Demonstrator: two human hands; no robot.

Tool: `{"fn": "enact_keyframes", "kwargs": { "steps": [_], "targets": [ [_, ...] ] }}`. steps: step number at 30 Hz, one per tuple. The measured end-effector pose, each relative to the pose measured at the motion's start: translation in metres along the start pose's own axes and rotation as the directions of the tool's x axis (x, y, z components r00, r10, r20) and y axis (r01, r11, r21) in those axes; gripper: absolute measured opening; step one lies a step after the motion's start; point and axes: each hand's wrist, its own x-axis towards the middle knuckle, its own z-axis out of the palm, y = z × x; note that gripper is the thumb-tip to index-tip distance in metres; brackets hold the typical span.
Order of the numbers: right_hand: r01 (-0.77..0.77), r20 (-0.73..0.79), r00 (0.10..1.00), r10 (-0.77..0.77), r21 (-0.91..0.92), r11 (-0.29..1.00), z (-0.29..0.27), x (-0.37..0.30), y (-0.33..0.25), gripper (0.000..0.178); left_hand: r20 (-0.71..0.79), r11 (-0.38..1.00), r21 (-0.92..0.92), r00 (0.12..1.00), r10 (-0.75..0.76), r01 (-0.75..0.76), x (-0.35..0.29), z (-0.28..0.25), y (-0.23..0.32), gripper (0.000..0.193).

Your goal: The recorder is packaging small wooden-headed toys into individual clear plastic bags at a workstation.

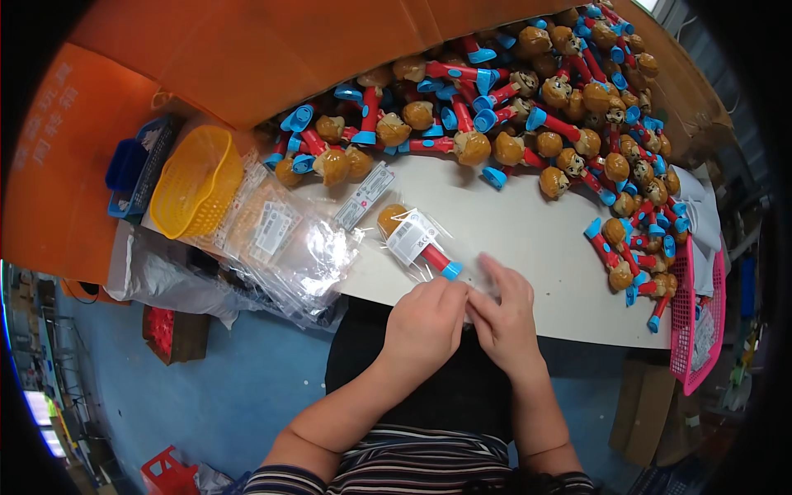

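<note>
Hands meet at the near edge of the white table (528, 239), and I take the bagged toy (412, 235) lying there as my landmark. It is a brown-headed figure on a red stick with a blue end, sealed inside a clear bag with a white label, and it lies slanted with its blue end pointing at my hands. My left hand (425, 318) sits just below that blue end, fingers curled and pressed together on the open mouth of the bag; my right hand (505, 313) is just beside it, fingertips pinching the same clear film. I judge both hands work the bag mouth from the near side so the toy stays flat and does not slide out.

Left of the bagged toy lies a loose stack of empty clear bags (285, 239), within easy reach of the left hand. Further left of it a yellow basket (194, 181) lies tipped on its side. Behind and to the right of the bagged toy spreads a big heap of unbagged toys (561, 124), well apart from my hands. Far right of it a pink basket (689, 330) hangs over the table edge.
</note>
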Motion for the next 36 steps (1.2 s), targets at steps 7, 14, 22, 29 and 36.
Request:
{"fn": "enact_keyframes", "kwargs": {
  "steps": [7, 14, 22, 29, 36],
  "targets": [
    [-0.362, 0.18, 0.928, 0.326, 0.637, 0.681, -0.006, -0.006, -0.004, 0.015, -0.152, 0.999, -0.025, 0.988, 0.019, -0.023, 0.003, -0.008, -0.004, 0.017],
    [-0.585, 0.355, 0.783, 0.511, 0.699, 0.411, -0.011, 0.011, 0.005, 0.029, -0.14, 1.0, 0.0, 0.99, 0.014, -0.014, 0.002, -0.014, 0.004, 0.021],
    [-0.725, 0.591, 0.641, 0.489, 0.675, 0.136, -0.018, 0.027, 0.01, 0.021, -0.141, 0.993, 0.101, 0.986, 0.083, -0.069, -0.013, 0.007, 0.01, 0.021],
    [-0.761, 0.629, 0.602, 0.492, 0.638, 0.117, -0.023, 0.026, 0.007, 0.025, -0.164, 0.983, 0.172, 0.982, 0.094, -0.065, -0.016, 0.02, 0.005, 0.021],
    [-0.764, 0.643, 0.586, 0.493, 0.641, 0.073, -0.023, 0.028, 0.003, 0.026, -0.214, 0.961, 0.259, 0.965, 0.152, -0.094, -0.019, 0.027, 0.005, 0.02]
  ]
}}
